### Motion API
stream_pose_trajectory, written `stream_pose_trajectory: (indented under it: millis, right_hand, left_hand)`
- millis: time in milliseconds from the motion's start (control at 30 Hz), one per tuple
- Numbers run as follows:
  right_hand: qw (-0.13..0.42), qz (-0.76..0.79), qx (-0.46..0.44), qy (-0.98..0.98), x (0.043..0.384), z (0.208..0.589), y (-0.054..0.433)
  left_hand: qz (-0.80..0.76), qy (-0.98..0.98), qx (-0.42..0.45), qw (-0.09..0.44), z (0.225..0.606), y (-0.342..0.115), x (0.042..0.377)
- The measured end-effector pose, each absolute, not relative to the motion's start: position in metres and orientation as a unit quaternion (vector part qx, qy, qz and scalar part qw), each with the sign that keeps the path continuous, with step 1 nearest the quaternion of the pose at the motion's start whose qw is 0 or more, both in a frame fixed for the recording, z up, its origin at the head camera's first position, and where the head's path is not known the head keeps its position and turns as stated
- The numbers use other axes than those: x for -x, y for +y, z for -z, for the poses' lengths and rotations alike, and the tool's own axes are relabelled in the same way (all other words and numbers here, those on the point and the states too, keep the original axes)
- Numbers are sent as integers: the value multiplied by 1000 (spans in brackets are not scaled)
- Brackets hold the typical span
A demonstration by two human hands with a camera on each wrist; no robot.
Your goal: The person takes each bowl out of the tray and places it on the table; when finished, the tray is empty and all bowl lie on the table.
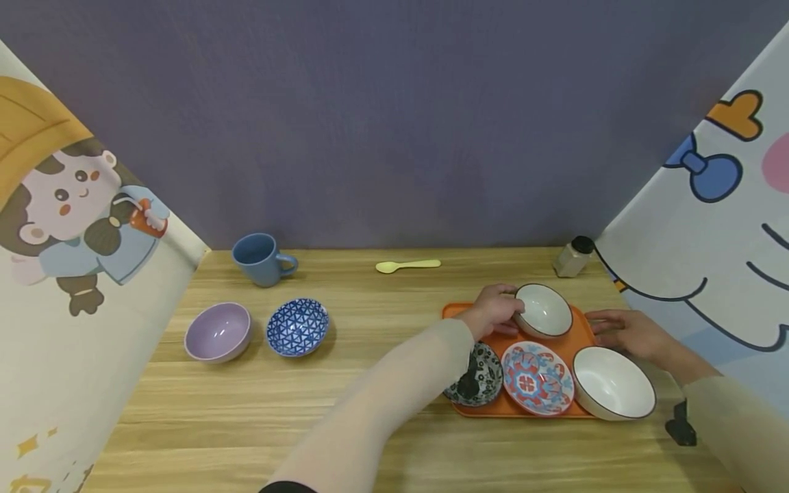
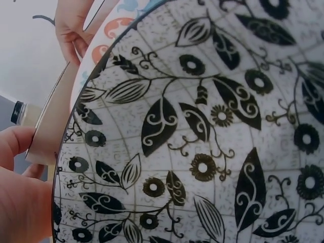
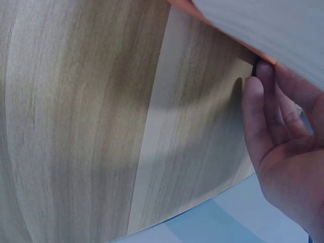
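Note:
My left hand (image 1: 498,309) pinches the left rim of a small white bowl (image 1: 545,311) with a dark edge, over the back of an orange tray (image 1: 514,413). Below that wrist lies a black-and-white floral plate (image 1: 487,383), which fills much of the left wrist view. Beside it on the tray sits a red-and-blue patterned plate (image 1: 537,378). A larger white bowl (image 1: 614,383) stands at the tray's right end, partly past its edge. At that same edge is my right hand (image 1: 631,333), its fingers (image 3: 254,109) loosely bent by the tray's rim; whether they press on it is unclear.
To the left stand a blue mug (image 1: 257,259), a purple bowl (image 1: 218,333) and a blue-and-white patterned bowl (image 1: 298,327). A yellow spoon (image 1: 408,266) lies near the back wall. A black-capped jar (image 1: 573,257) occupies the back right corner. Walls border the table's back and sides.

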State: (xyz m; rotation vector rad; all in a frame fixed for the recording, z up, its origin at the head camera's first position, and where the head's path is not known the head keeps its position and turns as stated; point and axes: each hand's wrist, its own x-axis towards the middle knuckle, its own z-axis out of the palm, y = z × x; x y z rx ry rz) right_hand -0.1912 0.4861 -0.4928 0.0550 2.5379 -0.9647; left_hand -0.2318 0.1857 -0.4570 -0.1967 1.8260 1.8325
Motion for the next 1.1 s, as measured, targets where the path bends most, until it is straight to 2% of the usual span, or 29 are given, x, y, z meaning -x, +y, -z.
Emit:
stream_pose_trajectory:
  millis: [167, 600, 867, 1100]
  right_hand:
    - [206, 341, -13, 917, 190, 494, 486]
    - [208, 343, -15, 916, 187, 494, 487]
    - [205, 335, -14, 920, 186, 492, 484]
    - [196, 318, 2, 927, 189, 490, 485]
  left_hand:
    - [-687, 674, 88, 257, 459, 187, 229]
    - [-699, 659, 67, 269, 462, 182, 230]
    - [-715, 632, 31, 297, 455, 161, 240]
    - [-737, 600, 9, 312, 432, 130, 250]
